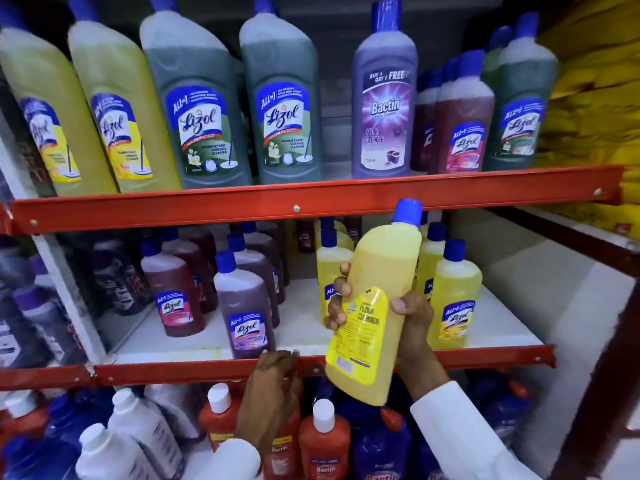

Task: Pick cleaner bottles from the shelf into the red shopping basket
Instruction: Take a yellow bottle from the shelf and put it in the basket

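Observation:
My right hand [408, 317] grips a yellow floor cleaner bottle [377, 271] with a blue cap, held tilted in front of the middle shelf, its back label toward me. My left hand [273, 370] rests on the red front rail of the middle shelf [173, 370], fingers curled over the edge, holding no bottle. More yellow bottles [453, 292] stand on the middle shelf behind the held one. The red shopping basket is not in view.
The top shelf [311, 199] carries large yellow, green, purple and red cleaner bottles. Dark red and purple bottles [242, 306] stand on the middle shelf's left part. Below are white, orange and blue bottles [323, 441]. Yellow sacks [595, 98] lie at right.

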`<state>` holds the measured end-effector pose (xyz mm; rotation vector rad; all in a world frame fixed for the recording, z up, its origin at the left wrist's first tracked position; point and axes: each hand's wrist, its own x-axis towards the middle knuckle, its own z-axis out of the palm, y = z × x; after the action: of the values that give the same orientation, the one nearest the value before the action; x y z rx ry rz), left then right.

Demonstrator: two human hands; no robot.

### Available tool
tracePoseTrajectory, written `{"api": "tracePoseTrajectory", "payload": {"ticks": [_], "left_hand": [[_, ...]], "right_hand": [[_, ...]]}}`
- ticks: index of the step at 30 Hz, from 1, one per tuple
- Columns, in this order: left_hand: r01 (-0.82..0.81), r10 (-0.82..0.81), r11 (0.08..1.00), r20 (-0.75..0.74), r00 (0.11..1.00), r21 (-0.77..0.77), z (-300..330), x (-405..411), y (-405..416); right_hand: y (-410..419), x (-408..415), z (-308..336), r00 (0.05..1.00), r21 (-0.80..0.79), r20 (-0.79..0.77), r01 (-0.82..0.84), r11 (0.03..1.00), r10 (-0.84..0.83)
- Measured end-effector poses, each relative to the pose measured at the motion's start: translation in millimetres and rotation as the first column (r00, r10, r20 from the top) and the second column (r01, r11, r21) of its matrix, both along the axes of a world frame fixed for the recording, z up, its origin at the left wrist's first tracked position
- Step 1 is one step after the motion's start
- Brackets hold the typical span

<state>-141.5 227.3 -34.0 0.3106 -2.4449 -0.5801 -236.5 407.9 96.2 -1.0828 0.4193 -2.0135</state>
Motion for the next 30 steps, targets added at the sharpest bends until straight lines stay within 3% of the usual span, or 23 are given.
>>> {"api": "tracePoseTrajectory", "payload": {"ticks": [2, 4, 6, 7, 8, 10, 12, 14, 17, 21, 23, 25, 30], "left_hand": [[-0.001, 0.001, 1.000, 0.006, 1.000, 0.003, 1, 1, 0], [0.006, -0.006, 1.000, 0.002, 1.000, 0.013, 0, 2, -2], [0.016, -0.016, 1.000, -0.005, 1.000, 0.016, -1, 3, -2], [0.022, -0.022, 1.000, -0.009, 1.000, 0.017, -2, 3, -1], [0.025, -0.025, 1.000, -0.017, 1.000, 0.016, -1, 3, -1], [0.034, -0.034, 0.999, -0.035, 0.999, 0.013, 0, 4, 0], [0.049, -0.048, 0.999, -0.045, 0.998, 0.013, 0, 5, 0], [0.059, -0.058, 0.998, -0.033, 0.998, 0.028, -1, 7, -2], [0.079, -0.080, 0.997, 0.051, 0.995, 0.025, 0, 9, -5], [0.249, -0.265, 0.956, 0.090, 0.960, 0.158, 18, 18, 5], [0.442, -0.489, 0.832, 0.069, 0.869, 0.335, 23, 23, 24], [0.513, -0.615, 0.671, 0.015, 0.788, 0.535, 23, 27, 48], [0.397, -0.506, 0.585, -0.065, 0.860, 0.707, -15, 31, 85]], "right_hand": [[3, 5, -1, 0.999, -0.035, 0.016, -0.039, 0.999, 0.040], [8, 9, -1, 0.999, -0.011, 0.039, 0.022, 1.000, -0.022], [13, 14, 2, 0.964, 0.131, 0.010, 0.261, 0.956, -0.265], [13, 18, 5, 0.879, 0.250, -0.068, 0.473, 0.845, -0.472], [12, 22, 7, 0.731, 0.347, -0.180, 0.674, 0.653, -0.658], [6, 29, 8, 0.430, 0.410, -0.376, 0.872, 0.269, -0.821], [2, 33, 5, 0.277, 0.377, -0.485, 0.922, 0.088, -0.830], [1, 38, 3, 0.217, 0.350, -0.546, 0.937, 0.016, -0.809], [5, 43, -4, 0.195, 0.319, -0.587, 0.948, -0.003, -0.786], [12, 48, -24, 0.271, 0.344, -0.612, 0.937, 0.058, -0.743], [18, 52, -37, 0.331, 0.377, -0.626, 0.921, 0.097, -0.706], [25, 55, -55, 0.393, 0.410, -0.621, 0.900, 0.146, -0.678], [51, 70, -111, 0.502, 0.451, -0.680, 0.861, 0.234, -0.535]]}}
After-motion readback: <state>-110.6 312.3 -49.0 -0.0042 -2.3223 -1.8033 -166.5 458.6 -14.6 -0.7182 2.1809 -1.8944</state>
